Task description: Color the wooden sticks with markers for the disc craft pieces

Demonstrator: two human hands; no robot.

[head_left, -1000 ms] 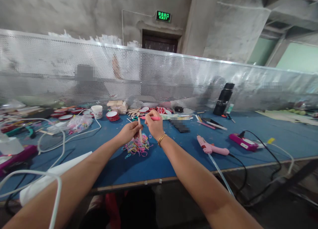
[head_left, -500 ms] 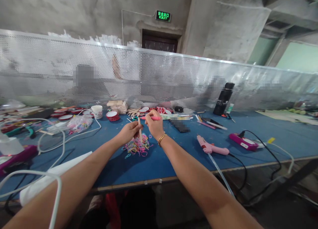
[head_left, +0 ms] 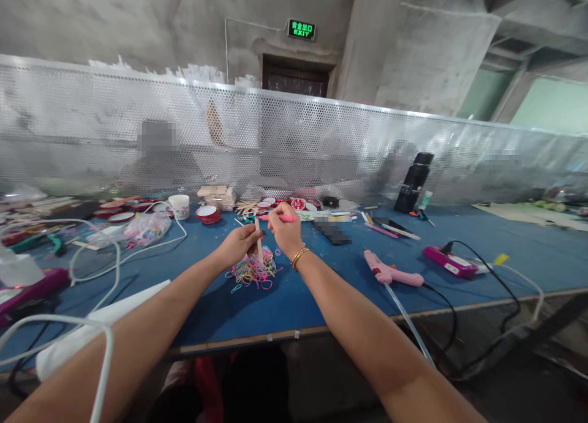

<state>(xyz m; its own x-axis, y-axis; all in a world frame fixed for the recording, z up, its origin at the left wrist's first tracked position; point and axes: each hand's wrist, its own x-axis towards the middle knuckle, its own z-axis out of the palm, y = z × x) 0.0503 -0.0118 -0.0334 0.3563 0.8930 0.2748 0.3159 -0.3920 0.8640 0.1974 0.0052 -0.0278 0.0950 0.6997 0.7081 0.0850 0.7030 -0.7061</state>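
Observation:
My left hand (head_left: 239, 244) is closed on a pale wooden stick (head_left: 259, 240) held upright above a heap of coloured rubber bands (head_left: 252, 271) on the blue table (head_left: 294, 300). My right hand (head_left: 285, 232), with a gold bracelet at the wrist, grips a pink pen (head_left: 280, 218) whose tip meets the top of the stick. Both hands sit close together near the table's middle.
A pink glue gun (head_left: 390, 272) lies to the right with its cable, beside a magenta device (head_left: 452, 262). A black bottle (head_left: 414, 182), red-rimmed lids (head_left: 207, 213), a white cup (head_left: 179, 205) and white cables (head_left: 105, 251) crowd the back and left. A perforated metal screen (head_left: 294, 141) backs the table; people sit behind it.

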